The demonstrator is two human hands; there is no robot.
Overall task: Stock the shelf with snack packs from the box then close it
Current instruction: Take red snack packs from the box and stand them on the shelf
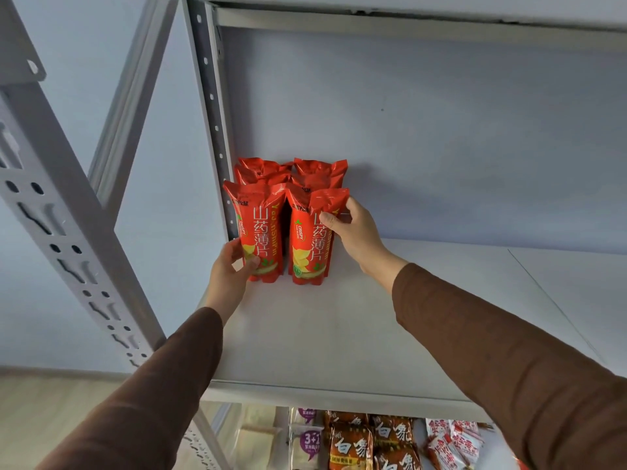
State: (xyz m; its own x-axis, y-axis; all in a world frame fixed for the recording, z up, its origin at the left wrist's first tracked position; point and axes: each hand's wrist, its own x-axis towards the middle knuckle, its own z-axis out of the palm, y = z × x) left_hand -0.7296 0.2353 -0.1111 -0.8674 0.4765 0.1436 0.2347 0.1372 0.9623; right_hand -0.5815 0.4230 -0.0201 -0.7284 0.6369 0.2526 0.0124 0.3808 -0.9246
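Several red snack packs stand upright in the far left corner of a grey shelf board. My left hand grips the lower part of the front left pack, thumb on its face. My right hand holds the upper right edge of the front right pack, thumb on the front and fingers behind. Two more red packs stand right behind these, against the back wall. The box is out of view.
A perforated grey upright stands just left of the packs, another upright nearer me. The shelf above hangs overhead. Below the board, the lower shelf holds orange noodle packs and other snack packs.
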